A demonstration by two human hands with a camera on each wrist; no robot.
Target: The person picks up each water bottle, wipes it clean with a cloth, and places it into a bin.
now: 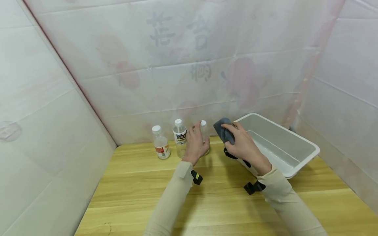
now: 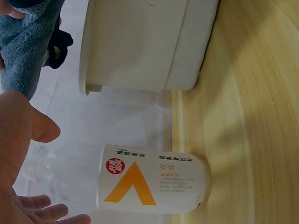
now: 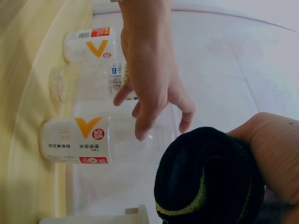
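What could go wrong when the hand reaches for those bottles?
1. The three bottles stand close in a row, so the open left hand, reaching for the rightmost bottle, might knock the middle bottle over.
2. These bottles look nearly empty and light, so one bump could topple the left bottle too.
3. The right hand grips a grey cloth beside the white tub; a loose end might brush the bottle.
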